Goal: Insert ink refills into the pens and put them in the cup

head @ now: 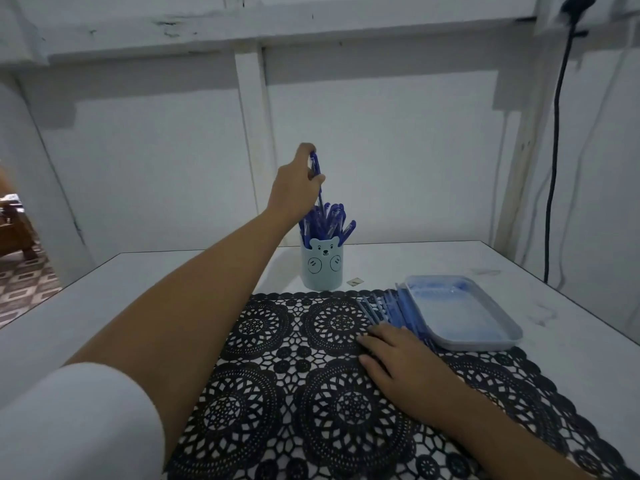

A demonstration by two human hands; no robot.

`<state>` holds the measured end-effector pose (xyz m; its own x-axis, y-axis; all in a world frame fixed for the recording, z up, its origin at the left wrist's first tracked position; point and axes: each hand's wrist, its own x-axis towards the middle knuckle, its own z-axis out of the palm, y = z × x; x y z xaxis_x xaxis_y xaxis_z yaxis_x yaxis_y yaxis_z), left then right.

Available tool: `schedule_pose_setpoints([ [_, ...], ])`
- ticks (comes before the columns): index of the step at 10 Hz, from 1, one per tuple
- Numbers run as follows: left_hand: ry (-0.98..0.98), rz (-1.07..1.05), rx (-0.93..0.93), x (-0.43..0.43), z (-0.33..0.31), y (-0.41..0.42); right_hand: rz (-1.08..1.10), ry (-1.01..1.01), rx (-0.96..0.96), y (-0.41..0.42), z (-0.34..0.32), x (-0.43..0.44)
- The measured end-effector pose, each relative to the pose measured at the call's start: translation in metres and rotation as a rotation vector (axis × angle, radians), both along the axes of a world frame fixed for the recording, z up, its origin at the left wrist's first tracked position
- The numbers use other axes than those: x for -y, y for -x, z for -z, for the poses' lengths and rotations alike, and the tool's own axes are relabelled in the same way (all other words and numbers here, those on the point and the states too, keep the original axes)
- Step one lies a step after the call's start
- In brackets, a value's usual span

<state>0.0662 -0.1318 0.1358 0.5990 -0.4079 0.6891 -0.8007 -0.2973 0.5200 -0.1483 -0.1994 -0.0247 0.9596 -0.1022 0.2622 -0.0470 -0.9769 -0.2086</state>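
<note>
A light blue cup (322, 270) with a bear face stands at the far edge of the black lace mat, filled with several blue pens (332, 220). My left hand (298, 188) is raised above the cup and pinches one blue pen (316, 168) upright, its tip down among the pens in the cup. My right hand (398, 358) rests on the mat with its fingers flat on a row of blue pen parts (388, 310) lying beside a tray.
A pale blue shallow tray (485, 337) sits right of the pen parts. The black lace mat (277, 393) covers the near part of the white table (104, 306). A small scrap (355, 281) lies by the cup. A black cable (554, 150) hangs at right.
</note>
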Motion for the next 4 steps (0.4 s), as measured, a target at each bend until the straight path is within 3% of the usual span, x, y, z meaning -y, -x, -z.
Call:
schedule_pose_setpoints([
  [1,-0.093,-0.039,0.018,0.003,0.015,-0.008,-0.002,0.002,0.006,-0.001,0.001,0.000],
  [3,-0.516,-0.186,0.192,0.004,0.038,-0.019,0.009,-0.007,0.010,0.000,0.001,-0.001],
  [4,-0.488,-0.186,0.246,-0.002,0.042,-0.014,0.023,-0.021,0.009,0.000,0.001,0.001],
])
